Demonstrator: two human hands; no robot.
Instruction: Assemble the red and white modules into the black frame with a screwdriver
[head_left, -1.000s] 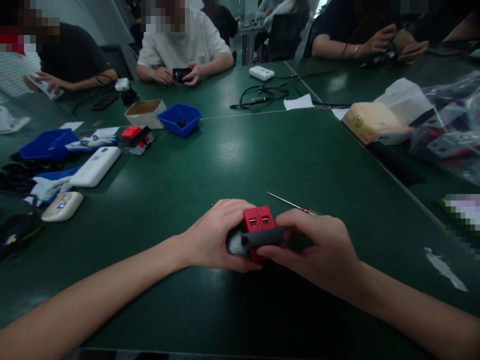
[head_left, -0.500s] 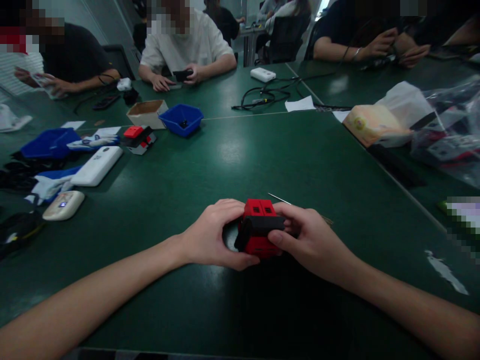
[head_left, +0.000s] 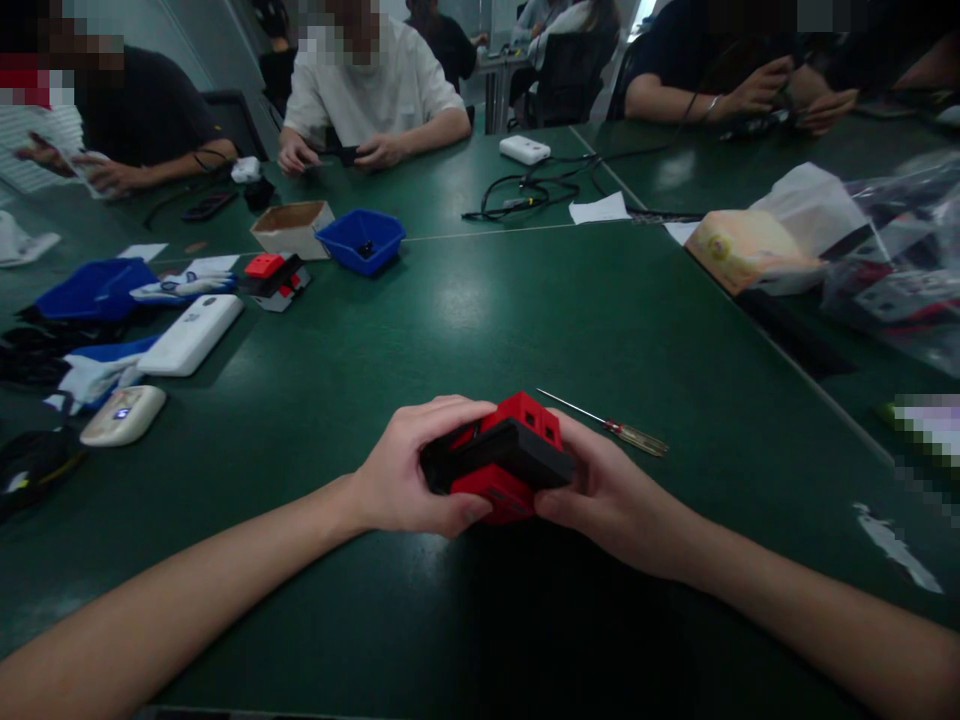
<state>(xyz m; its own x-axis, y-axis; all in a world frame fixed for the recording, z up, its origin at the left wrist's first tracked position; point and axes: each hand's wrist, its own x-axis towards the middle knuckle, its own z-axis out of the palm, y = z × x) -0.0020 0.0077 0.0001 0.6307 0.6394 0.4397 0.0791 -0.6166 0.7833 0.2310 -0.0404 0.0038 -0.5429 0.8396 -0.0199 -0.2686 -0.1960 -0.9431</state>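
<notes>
A red and black block-shaped part [head_left: 517, 450] is held tilted between both hands, just over the green table [head_left: 465, 320]. My left hand [head_left: 420, 465] grips its left end, with the thumb along the lower front and fingers behind. On its right end my right hand [head_left: 611, 490] is closed, the thumb at the lower right corner and the fingers mostly hidden behind it. Just beyond my right hand lies a screwdriver [head_left: 619, 430] with a clear handle and thin metal shaft.
At the left are another red, black and grey part [head_left: 275, 279], a blue tray [head_left: 364, 240], a cardboard box [head_left: 292, 230], a white power bank [head_left: 193, 335] and gloves. Cables [head_left: 532, 190] lie farther back. Plastic bags [head_left: 900, 260] sit right. Several people sit around.
The red and black part has turned, so its black section now slants toward the left hand, which has closed onto it. More of the screwdriver shows.
</notes>
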